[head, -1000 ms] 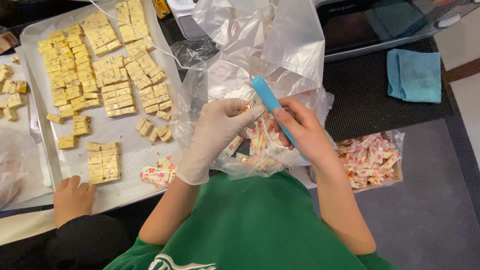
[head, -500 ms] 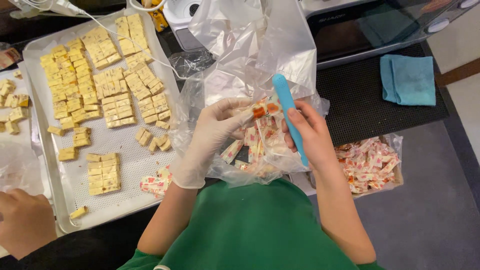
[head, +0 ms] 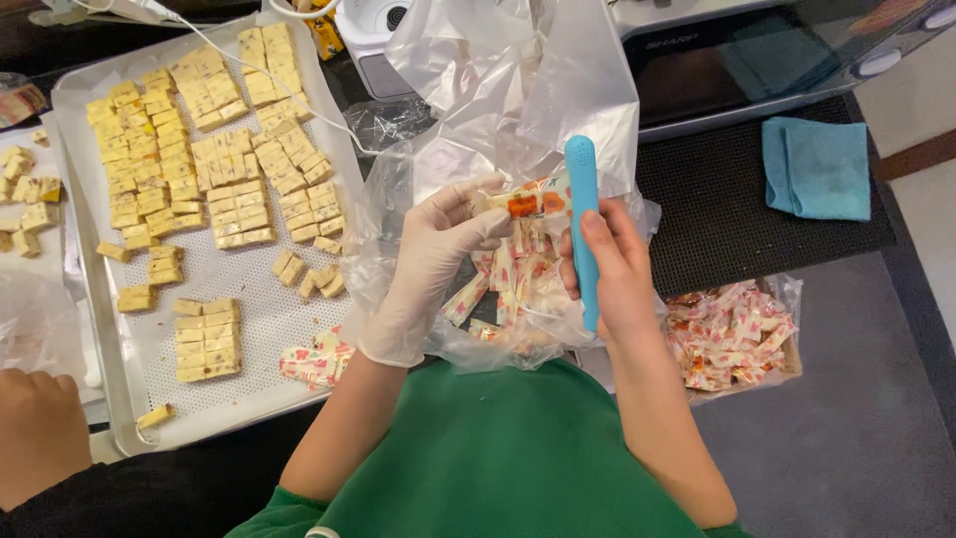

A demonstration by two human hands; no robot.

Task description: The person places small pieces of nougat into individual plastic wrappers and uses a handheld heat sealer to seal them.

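Head view: the gloved left hand (head: 428, 261) pinches a wrapped candy (head: 526, 202) against the blue handheld sealer (head: 583, 227), gripped upright by the bare right hand (head: 617, 269) above the open plastic bag (head: 518, 149), beside the tray's (head: 90, 289) right edge.

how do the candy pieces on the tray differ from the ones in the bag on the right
The pieces on the tray are bare, pale yellow blocks; those in the bag on the right are wrapped in white and orange-red printed wrappers. The tray pieces lie mostly in neat flat rows on the tray; the bagged ones sit in a loose heap. Both are small and of similar size.
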